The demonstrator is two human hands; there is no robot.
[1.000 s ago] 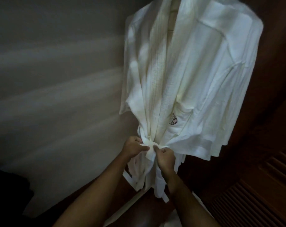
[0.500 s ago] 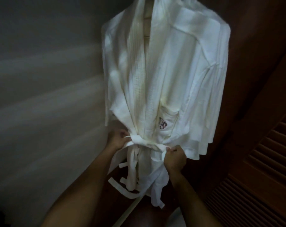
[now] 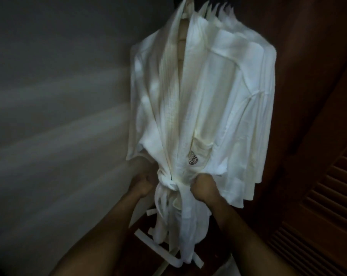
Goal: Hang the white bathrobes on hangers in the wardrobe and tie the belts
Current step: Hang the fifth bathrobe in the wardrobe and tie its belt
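Note:
A white bathrobe (image 3: 218, 100) hangs in front of me in the dim wardrobe; a dark round logo (image 3: 192, 160) marks its chest pocket. Its hanger is hidden under the collar. The white belt (image 3: 173, 185) is cinched round the waist, with loose ends trailing down to about knee height. My left hand (image 3: 143, 181) grips the belt at the robe's left side. My right hand (image 3: 203, 188) grips the belt and cloth at the right side. Both fists are curled tight, one on each side of the waist. The picture is blurred by motion.
A grey wall (image 3: 59, 116) stands to the left. Dark wooden wardrobe panelling (image 3: 307, 66) rises on the right, with a louvered door (image 3: 327, 216) at the lower right. Something white (image 3: 228, 265) lies low on the wardrobe floor.
My hands have moved apart from the centre of the knot to the two sides of the waist, and the belt has drawn the robe in tighter. The robe has swung slightly.

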